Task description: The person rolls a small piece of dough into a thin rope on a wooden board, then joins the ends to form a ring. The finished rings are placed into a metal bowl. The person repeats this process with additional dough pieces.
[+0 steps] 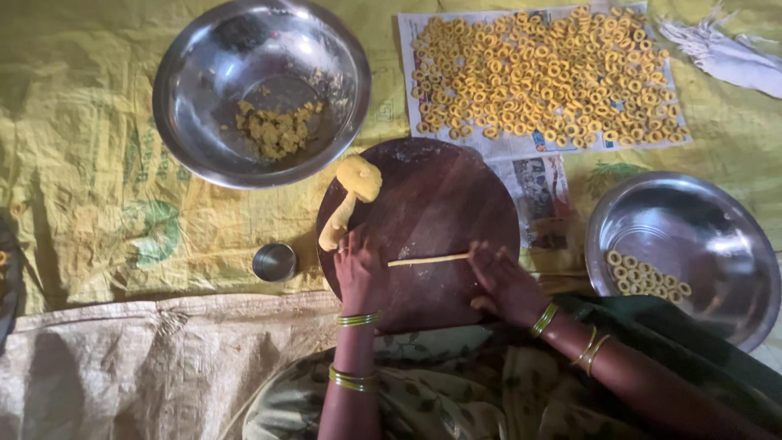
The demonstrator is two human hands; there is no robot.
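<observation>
While a thin dough rope (pixel 428 260) lies mid-board (pixel 440 195), left hand (pixel 358 273) at nine o'clock and right hand (pixel 503 281) at three rest flat, unclenched, on its ends; even, light rolling seems best.

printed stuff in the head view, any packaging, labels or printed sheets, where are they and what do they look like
Printed sack: spread under the bowls, left; yellow woven plastic, green markings.
Newspaper sheet: top centre under the yellow dough rings; white, rectangular.
Second newspaper piece: right of the round wooden board; colour pictures.
No screens or signs.
</observation>
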